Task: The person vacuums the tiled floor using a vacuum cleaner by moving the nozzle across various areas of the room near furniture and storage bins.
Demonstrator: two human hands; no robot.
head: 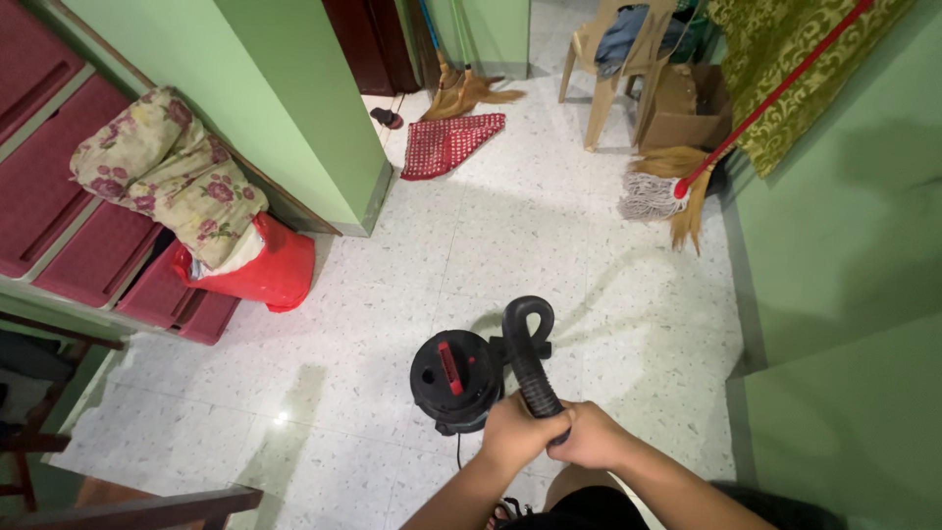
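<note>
- Your left hand (514, 432) and right hand (592, 437) are both wrapped tight around the black ribbed flexible hose (531, 378), knuckles touching, fingers fully curled with no gap showing between them and the hose
- The lower end of the hose is hidden inside your grip, so you cannot tell what it ends in
- Just beyond your hands the hose climbs away from you, bends into a tight loop and comes back down to join the black round vacuum cleaner with a red handle on its lid (456, 378)
- That vacuum stands on the pale speckled terrazzo floor (549, 245) just left of your grip, nearly touching your left hand
- A thin dark cord (458, 453) drops from the vacuum's near side, left of your left wrist
- Far left of the grip and further out, a red plastic bin (275, 270) leans by dark red plastic drawers (98, 250), with a floral cream pillow (167, 177) resting on top
- Beyond your grip to the right, a white string mop with a red handle (653, 194) and a straw broom (687, 206) lie against the green wall
- Furthest out, a red patterned rug (451, 142), a brown cardboard box (687, 116) and a beige plastic chair (618, 59) sit near the doorway
</note>
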